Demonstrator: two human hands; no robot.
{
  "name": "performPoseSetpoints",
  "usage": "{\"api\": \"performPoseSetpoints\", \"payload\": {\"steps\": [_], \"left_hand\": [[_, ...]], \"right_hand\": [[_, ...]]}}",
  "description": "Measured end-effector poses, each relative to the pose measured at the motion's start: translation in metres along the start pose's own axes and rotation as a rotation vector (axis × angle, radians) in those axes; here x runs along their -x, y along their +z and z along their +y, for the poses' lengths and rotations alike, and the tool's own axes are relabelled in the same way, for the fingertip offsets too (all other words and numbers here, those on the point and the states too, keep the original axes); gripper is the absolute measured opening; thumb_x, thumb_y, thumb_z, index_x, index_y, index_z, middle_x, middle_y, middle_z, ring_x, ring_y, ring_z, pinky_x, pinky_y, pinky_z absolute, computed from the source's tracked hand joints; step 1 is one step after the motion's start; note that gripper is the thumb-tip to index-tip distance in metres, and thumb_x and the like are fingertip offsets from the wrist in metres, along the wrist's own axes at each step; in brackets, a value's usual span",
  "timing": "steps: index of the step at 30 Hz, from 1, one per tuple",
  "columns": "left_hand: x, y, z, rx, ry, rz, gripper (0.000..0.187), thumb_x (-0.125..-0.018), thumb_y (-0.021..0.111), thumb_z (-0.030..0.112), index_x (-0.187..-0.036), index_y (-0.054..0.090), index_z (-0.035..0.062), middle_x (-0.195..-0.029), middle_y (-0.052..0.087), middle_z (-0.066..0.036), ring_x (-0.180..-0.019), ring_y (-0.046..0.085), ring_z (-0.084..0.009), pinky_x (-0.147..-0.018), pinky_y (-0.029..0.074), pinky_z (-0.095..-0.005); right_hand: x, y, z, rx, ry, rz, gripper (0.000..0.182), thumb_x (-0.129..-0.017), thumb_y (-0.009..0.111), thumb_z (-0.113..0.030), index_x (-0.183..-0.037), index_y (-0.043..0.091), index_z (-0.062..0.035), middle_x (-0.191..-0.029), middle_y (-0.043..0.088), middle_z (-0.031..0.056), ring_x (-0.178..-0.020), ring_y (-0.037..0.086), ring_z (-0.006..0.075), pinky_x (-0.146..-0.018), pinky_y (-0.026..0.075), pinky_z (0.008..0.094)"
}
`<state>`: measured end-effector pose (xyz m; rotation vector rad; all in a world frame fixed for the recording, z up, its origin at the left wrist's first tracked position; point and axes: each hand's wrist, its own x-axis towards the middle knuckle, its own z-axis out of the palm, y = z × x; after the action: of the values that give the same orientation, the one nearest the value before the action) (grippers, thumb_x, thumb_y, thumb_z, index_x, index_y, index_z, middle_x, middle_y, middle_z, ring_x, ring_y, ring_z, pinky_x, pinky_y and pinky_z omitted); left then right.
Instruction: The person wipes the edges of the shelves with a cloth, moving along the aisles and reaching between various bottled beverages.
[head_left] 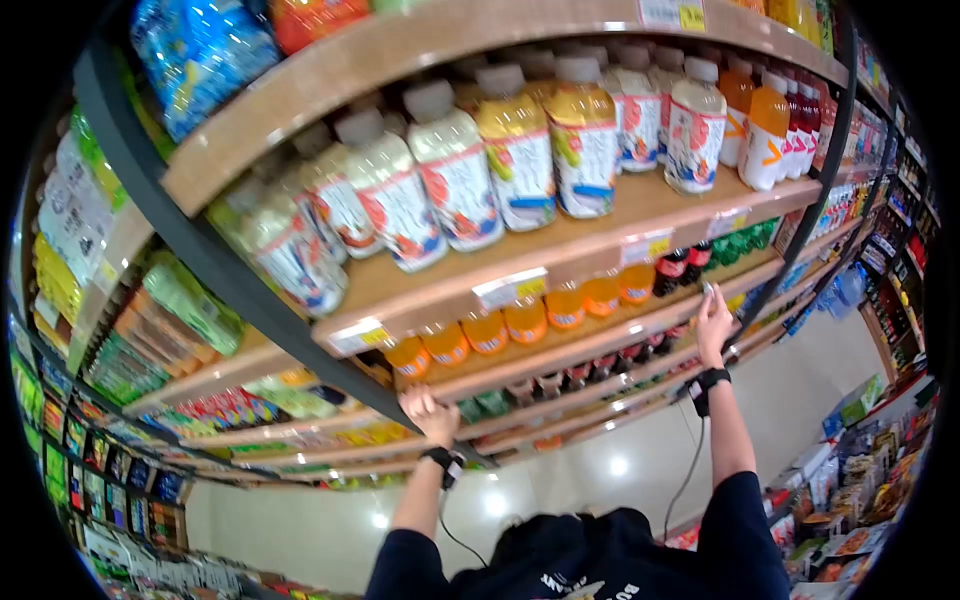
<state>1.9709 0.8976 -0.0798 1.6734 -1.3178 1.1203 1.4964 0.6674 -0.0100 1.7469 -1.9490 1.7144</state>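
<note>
My left hand (430, 414) is closed, its fingers curled against the left front end of a lower wooden shelf (470, 378), beside the dark upright post (345, 388). What those fingers hold, if anything, is hidden. Farther right along the same shelf's front edge, my right hand (713, 322) is raised with its fingertips pinched together. A tiny pale spot shows at the tips, too small to name. Orange drink bottles (526, 320) stand on this shelf between my hands. Dark cola bottles (672, 272) and green bottles (735, 245) are nearest my right hand.
Above, a shelf (640, 215) carries several capped drink bottles (455, 180) in rows, with price tags (512, 288) along its edge. Bagged goods (200, 60) sit higher up. Pale shiny floor (590, 470) lies below. Packaged goods (850, 500) are stacked at the lower right.
</note>
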Motion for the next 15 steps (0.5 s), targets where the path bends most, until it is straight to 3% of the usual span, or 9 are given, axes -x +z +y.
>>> {"api": "performPoseSetpoints", "payload": {"steps": [3, 5, 7, 9, 12, 15], "left_hand": [[0.016, 0.007, -0.005, 0.027, -0.022, -0.048, 0.057, -0.063, 0.060, 0.007, -0.118, 0.044, 0.0019, -0.120, 0.045, -0.021, -0.117, 0.042, -0.0388, -0.103, 0.032, -0.0573], [0.012, 0.001, -0.005, 0.028, -0.018, -0.142, 0.062, -0.062, 0.063, 0.013, -0.120, 0.043, 0.0016, -0.120, 0.045, -0.019, -0.116, 0.043, -0.0366, -0.103, 0.033, -0.0550], [0.003, -0.001, -0.004, 0.090, 0.060, -0.042, 0.063, -0.061, 0.063, 0.014, -0.119, 0.042, 0.0022, -0.119, 0.044, -0.016, -0.115, 0.043, -0.0342, -0.101, 0.035, -0.0515], [-0.002, -0.005, -0.003, 0.078, 0.101, -0.095, 0.066, -0.058, 0.062, 0.012, -0.119, 0.040, -0.0009, -0.119, 0.040, -0.018, -0.112, 0.039, -0.0359, -0.102, 0.030, -0.0519], [0.001, -0.002, -0.006, 0.125, 0.110, -0.061, 0.064, -0.059, 0.061, 0.013, -0.119, 0.041, 0.0006, -0.117, 0.041, -0.016, -0.113, 0.038, -0.0342, -0.101, 0.029, -0.0501], [0.004, 0.004, -0.008, 0.163, 0.125, -0.058, 0.062, -0.061, 0.060, 0.015, -0.119, 0.043, 0.0016, -0.117, 0.041, -0.014, -0.112, 0.039, -0.0331, -0.099, 0.031, -0.0477]], "right_hand": [[0.007, 0.006, -0.001, -0.024, -0.047, 0.034, 0.028, -0.091, 0.054, -0.018, -0.110, 0.063, 0.0012, -0.092, 0.065, 0.0251, -0.079, 0.065, 0.0366, -0.070, 0.051, 0.0415], [0.016, -0.001, -0.027, -0.018, 0.041, -0.024, 0.028, -0.090, 0.055, -0.018, -0.108, 0.063, 0.0019, -0.091, 0.065, 0.0251, -0.080, 0.064, 0.0378, -0.070, 0.050, 0.0425], [0.026, 0.003, -0.042, 0.024, -0.030, -0.003, 0.028, -0.089, 0.055, -0.019, -0.105, 0.063, 0.0030, -0.089, 0.065, 0.0247, -0.078, 0.064, 0.0385, -0.070, 0.050, 0.0430], [0.044, 0.015, -0.053, -0.018, -0.089, 0.095, 0.025, -0.089, 0.055, -0.017, -0.102, 0.064, 0.0015, -0.082, 0.064, 0.0244, -0.074, 0.063, 0.0388, -0.067, 0.049, 0.0447], [0.073, 0.005, -0.117, -0.039, 0.110, -0.059, 0.026, -0.091, 0.053, -0.021, -0.096, 0.066, 0.0021, -0.078, 0.064, 0.0229, -0.069, 0.064, 0.0337, -0.064, 0.049, 0.0400], [0.110, 0.029, -0.132, -0.129, 0.045, 0.052, 0.028, -0.091, 0.054, -0.022, -0.094, 0.065, 0.0040, -0.080, 0.064, 0.0240, -0.073, 0.065, 0.0357, -0.067, 0.049, 0.0399]]}}
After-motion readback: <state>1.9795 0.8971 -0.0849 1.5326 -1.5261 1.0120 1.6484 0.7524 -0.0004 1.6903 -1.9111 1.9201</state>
